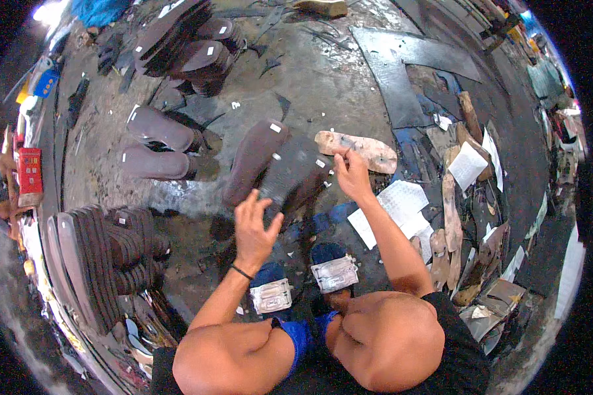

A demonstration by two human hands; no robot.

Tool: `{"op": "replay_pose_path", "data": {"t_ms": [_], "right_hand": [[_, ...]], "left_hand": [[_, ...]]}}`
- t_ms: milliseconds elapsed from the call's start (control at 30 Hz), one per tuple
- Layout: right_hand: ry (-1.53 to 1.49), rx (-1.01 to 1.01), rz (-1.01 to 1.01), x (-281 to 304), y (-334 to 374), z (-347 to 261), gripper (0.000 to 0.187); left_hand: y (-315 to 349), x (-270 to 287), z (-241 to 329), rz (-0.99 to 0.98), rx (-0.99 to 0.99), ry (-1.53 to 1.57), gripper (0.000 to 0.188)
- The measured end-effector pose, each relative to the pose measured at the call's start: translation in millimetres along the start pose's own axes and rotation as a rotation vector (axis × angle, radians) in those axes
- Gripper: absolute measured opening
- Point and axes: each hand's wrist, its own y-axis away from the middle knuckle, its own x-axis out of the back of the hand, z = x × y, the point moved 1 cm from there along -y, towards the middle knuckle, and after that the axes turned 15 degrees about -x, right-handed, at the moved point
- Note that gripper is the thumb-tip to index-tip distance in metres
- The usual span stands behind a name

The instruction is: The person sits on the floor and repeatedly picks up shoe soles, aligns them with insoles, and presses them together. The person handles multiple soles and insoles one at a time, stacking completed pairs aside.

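Observation:
In front of my feet lie dark brown shoe soles, a left one (254, 155) tilted outward and others fanned beside it under a smooth dark grey sole (290, 168). Small white labels show at their far ends. My left hand (255, 230) is at their near end, fingers spread, the fingertips close to or touching the edge. Over the near-left part of a pale, stained sole-shaped template (369, 153), my right hand (354, 174) has thumb and fingers drawn together in a pinch. Whatever sits between those fingertips is too small to make out.
Another pair of brown soles (161, 128) lies to the left, a stack of sandals (89, 263) at near left, and more piled soles (201, 58) at far left. White papers (395, 210) and scraps litter the right, below a cut black sheet (398, 85).

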Motion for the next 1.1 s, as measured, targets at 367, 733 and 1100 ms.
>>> {"op": "replay_pose_path", "data": {"t_ms": [367,733,1100], "right_hand": [[0.161,-0.002,-0.127,-10,0,8,0.017],[-0.032,0.016,-0.140,-19,14,-35,0.013],[0.010,0.015,-0.432,-44,72,-65,0.018]], "left_hand": [[31,-60,-9,-0.197,-0.008,-0.036,0.053],[29,-55,-9,-0.201,-0.054,-0.056,0.047],[32,-55,-11,-0.164,-0.076,-0.025,0.047]]}}
